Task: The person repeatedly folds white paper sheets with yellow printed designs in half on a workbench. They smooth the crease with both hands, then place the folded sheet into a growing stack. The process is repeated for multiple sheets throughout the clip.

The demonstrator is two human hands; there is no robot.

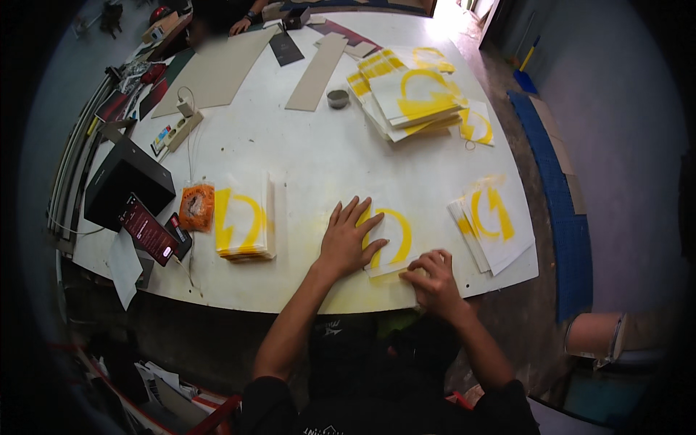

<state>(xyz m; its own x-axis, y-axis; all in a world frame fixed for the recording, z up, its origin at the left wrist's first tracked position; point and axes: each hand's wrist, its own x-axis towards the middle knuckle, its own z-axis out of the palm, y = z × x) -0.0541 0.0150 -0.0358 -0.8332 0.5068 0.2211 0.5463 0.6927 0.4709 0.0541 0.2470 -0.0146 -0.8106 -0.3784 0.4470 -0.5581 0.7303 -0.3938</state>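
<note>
A white sheet with a yellow curved print [395,235] lies on the table in front of me; whether it is a flat bag or a single sheet I cannot tell. My left hand [346,239] rests flat on its left part, fingers spread. At its lower right corner, my right hand [433,279] is closed, thumb and fingers pinching the end of a pale strip [389,268] along the lower edge. To the left stands a neat stack of the same printed pieces [244,225]. On the right, a smaller fanned pile [496,225] lies near the table's edge.
A large printed stack [413,98] sits at the far right, beside a small grey cup [337,98]. Grey boards [221,69] lie at the back, near another person's hand [239,27]. Leftward are a phone [148,228], black box [127,181], orange packet [197,206] and power strip [181,130].
</note>
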